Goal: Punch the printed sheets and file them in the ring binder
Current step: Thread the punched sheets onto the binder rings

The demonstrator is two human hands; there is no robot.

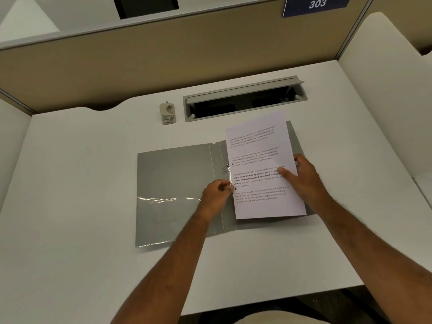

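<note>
Grey plastic ring binder [177,183] lies open and flat on the desk, metal ring [225,168] at its spine. White printed paper sheets [261,169], punched along the left edge, sit tilted over the right cover beside the ring. Small beige hole punch [167,113] stands behind, well apart.

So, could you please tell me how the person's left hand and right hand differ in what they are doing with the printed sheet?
The left hand sits at the printed sheet's left edge beside the ring binder's rings, fingers curled, pinching there; the right hand grips the sheet's right edge.

The left hand's fingertips bunch together; the right hand's thumb lies flat on top of the printed text, fingers underneath.

Both hold the same sheet over the open binder.
</note>
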